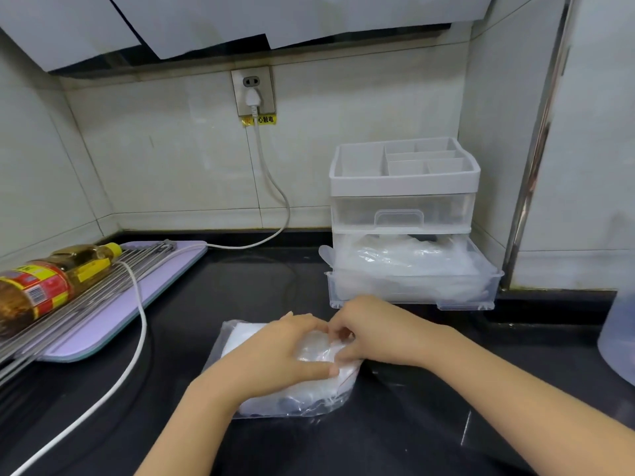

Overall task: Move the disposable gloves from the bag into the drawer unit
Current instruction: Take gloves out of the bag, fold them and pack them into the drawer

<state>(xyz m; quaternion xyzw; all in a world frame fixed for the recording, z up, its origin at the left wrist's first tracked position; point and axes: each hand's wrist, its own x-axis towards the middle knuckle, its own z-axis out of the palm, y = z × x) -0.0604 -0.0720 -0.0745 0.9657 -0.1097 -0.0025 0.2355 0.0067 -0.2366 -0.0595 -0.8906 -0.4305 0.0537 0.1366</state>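
Head view shows both hands on a clear plastic bag that lies flat on the black counter, near its front edge and in front of the drawer unit. The left hand presses flat on top of the bag, fingers spread and thumb stretched toward the bag's mouth, pinning it rather than gripping. The right hand pinches at the mouth of the bag with its fingertips, where a thin red seal line shows; whether it grasps only the bag's lip or a glove as well I cannot tell. The gloves still in the bag show as a white wad under the left palm. The unit stands at the back right corner of the counter, its lower drawer pulled out and already heaped with thin clear gloves, one edge spilling over its left side. To do this step well, I judge the left hand should hold the bag down firmly while the right opens the mouth wide and draws the wad out in one bunch.
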